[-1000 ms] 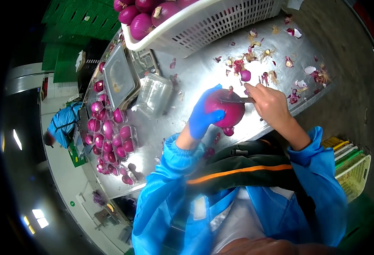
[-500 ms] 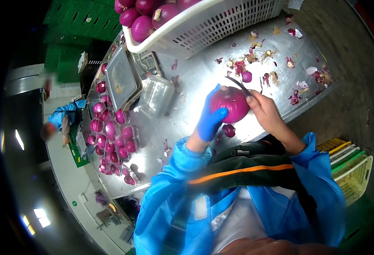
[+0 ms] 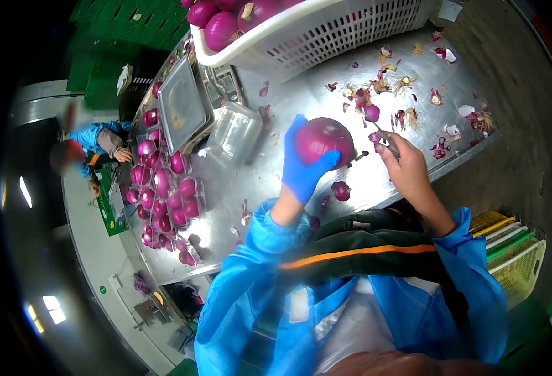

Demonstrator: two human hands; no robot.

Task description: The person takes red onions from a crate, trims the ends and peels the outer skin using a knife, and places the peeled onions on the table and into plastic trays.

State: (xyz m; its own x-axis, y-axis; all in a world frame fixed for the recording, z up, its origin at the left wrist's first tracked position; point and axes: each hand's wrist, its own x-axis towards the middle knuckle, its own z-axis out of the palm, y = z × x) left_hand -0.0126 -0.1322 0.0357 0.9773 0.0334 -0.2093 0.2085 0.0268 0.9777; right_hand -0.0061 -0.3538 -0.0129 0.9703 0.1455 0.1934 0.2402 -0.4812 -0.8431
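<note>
In a blue glove, my left hand (image 3: 302,174) is wrapped round a large red onion (image 3: 327,139) from its left and lower side, above the metal table. My bare right hand (image 3: 409,168) is closed on a small knife (image 3: 382,133), its blade pointing up and left. The knife is apart from the onion, to its right. A small dark scrap (image 3: 358,158) shows between the onion and my right hand; whether it is in the air or on the table I cannot tell. Below the onion lies a piece of purple onion skin (image 3: 340,191).
A white crate (image 3: 345,39) of red onions stands at the table's far side. A scale (image 3: 182,103), a clear plastic tub (image 3: 233,135) and packed onions (image 3: 163,182) are on the left. Peelings (image 3: 407,116) litter the right. A co-worker (image 3: 100,141) stands beyond.
The knife has come off the onion, moving right and down with my right hand. My left hand has shifted the onion slightly left and turned it. The co-worker's arm has moved.
</note>
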